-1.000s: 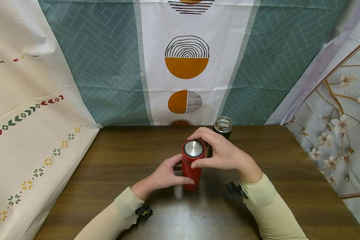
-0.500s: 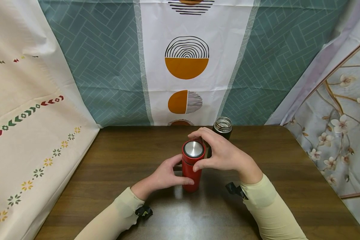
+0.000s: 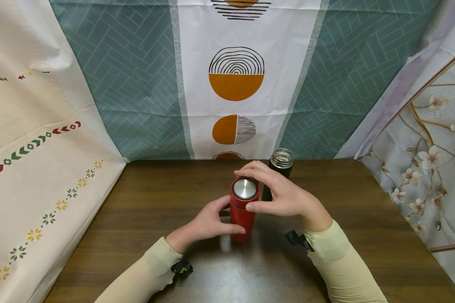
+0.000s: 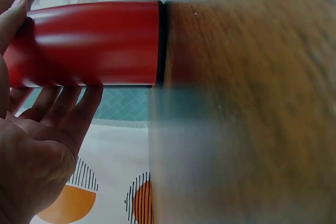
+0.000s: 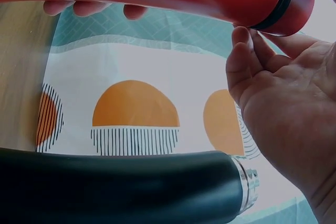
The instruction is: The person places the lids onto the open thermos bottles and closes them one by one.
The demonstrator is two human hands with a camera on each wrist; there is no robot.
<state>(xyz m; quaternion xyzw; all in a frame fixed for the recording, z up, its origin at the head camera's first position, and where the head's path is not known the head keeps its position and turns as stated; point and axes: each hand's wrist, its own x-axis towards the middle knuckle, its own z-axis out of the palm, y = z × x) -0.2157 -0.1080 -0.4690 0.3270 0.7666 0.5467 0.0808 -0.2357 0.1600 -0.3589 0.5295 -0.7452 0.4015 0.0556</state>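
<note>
A red thermos [image 3: 242,221] stands upright on the table, its lid [image 3: 244,189] topped by a silver disc. My left hand [image 3: 211,219] grips the lower body, thumb across the front and fingers behind; the left wrist view shows those fingers along the red wall [image 4: 105,43]. Around the lid, my right hand [image 3: 278,191] curls its fingers at the far side with the thumb at the near side. In the right wrist view, a black ring [image 5: 281,3] marks the seam below the lid. Behind the right hand stands a black thermos [image 3: 282,166] without a lid, its steel threaded neck exposed.
The brown wooden table [image 3: 167,185] ends at a hanging teal and white cloth [image 3: 136,84]. A cream cloth [image 3: 41,168] hangs on the left, a flowered one [image 3: 428,176] on the right.
My right hand's fingers have shifted slightly left around the lid's far side, and its thumb has moved a little along the near side. The left hand and the red thermos stay in place.
</note>
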